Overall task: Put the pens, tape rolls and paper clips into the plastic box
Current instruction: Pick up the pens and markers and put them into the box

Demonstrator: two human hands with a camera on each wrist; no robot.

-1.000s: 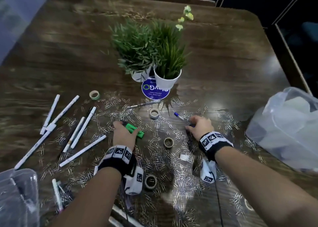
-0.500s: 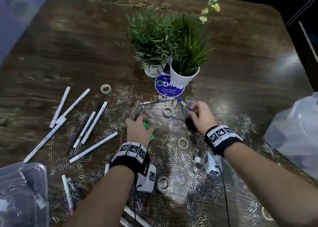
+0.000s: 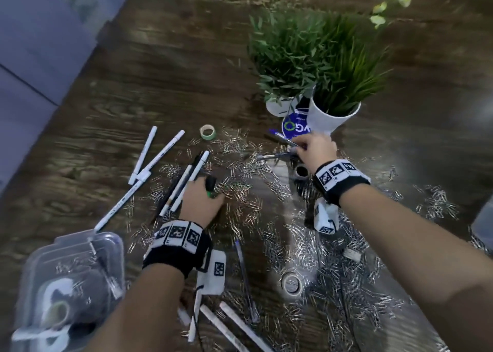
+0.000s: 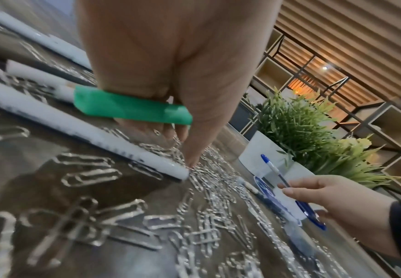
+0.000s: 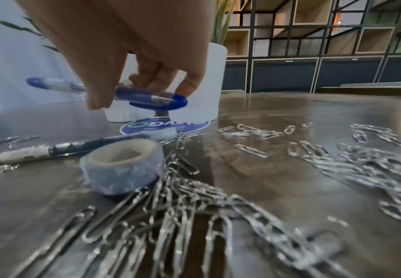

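Round blue sticker (image 3: 293, 128) under white pots: partial letters "VG" plus green ring logo; small print unreadable.

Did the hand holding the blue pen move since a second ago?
Yes. The right hand moved away from the person, toward the white plant pot, and now holds the blue pen just in front of it.

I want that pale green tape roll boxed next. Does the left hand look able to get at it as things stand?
Probably, but not freely: the left hand already grips a green marker. The green tape roll lies unobstructed beyond it, only paper clips alongside.
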